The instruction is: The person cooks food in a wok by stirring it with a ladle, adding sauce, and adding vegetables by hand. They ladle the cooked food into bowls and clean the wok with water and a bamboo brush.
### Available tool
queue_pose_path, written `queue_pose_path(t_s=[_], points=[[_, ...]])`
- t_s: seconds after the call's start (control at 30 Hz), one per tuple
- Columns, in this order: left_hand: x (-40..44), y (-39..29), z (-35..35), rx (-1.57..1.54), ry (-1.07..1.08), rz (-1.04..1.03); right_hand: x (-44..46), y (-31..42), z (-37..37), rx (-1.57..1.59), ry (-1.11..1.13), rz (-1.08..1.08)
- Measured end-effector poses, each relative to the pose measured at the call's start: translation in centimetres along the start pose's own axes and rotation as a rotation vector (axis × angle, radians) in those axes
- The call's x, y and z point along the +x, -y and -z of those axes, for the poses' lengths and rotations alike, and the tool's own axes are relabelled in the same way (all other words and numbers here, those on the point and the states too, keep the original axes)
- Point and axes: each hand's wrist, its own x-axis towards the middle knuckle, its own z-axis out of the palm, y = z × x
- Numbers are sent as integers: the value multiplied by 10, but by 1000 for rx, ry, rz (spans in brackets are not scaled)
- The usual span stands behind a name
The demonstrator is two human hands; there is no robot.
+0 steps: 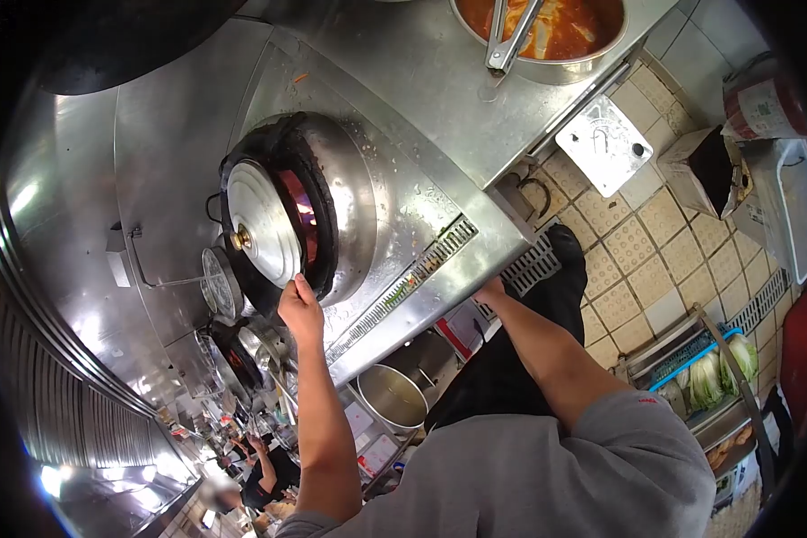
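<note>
Covering part of the lit burner (326, 211), the metal lid (262, 211) sat leftmost, left hand (301, 309) fingers pinching its rim. Right hand (489, 291) at desk (478, 266) edge, fingers hidden, couldn't tell. Step: likely lid positioning; next called for firm grip, clear of flame (305, 215).

A: What do I have at the far right of my feed?
B: I see a steel bowl (572, 70) of red sauce (592, 34) on the metal surface (403, 81), metal tongs (509, 43) across its rim.
A: And further right?
B: A white square-topped object (601, 151) over the tiled floor (632, 247); nearer me, leafy cabbages (708, 381) beside a blue basket edge (668, 379).
A: Near side?
B: I make out a pot (374, 384) of cloudy liquid (400, 405), and well off left, a person in dark clothing (284, 466).
</note>
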Motion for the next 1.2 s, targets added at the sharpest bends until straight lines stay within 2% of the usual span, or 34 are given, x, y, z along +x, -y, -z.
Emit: queue_pose_path(t_s=[0.07, 0.13, 0.23, 0.43, 0.53, 0.67, 0.77, 0.97, 1.1, 1.13, 1.17, 1.2], points=[[1, 1, 2, 4, -10, -17, 0, 1, 0, -6, -18, -14], [0, 0, 2, 5, -4, -9, 6, -8, -11, 36, 124, -108], [0, 1, -1, 5, -4, -5, 13, -23, -38, -4, 137, -150], [-1, 0, 0, -15, -6, 1, -1, 7, 12, 12, 115, -65], [-1, -1, 1, -17, -7, 1, 4, -2, -1, 98, 75, -83], [-1, 0, 1, -19, -25, -3, 6, -8, -8, 66, 102, -102], [-1, 1, 1, -21, -16, 7, 8, -10, -10, -3, 91, -14], [-3, 2, -4, -22, 29, 45, 5, 2, 9, -58, 208, -29], [-15, 7, -23, -7, 38, 79, -1, -11, 37, 114, 223, 76], [-16, 4, -23, 10, -6, 54, -2, -7, 59, -4, 149, 193], [-16, 4, -22, 7, 0, 53, -9, -15, 69, -86, 250, -25], [-18, 4, -19, 3, 7, 60, -11, -45, 69, -192, 287, 40]])
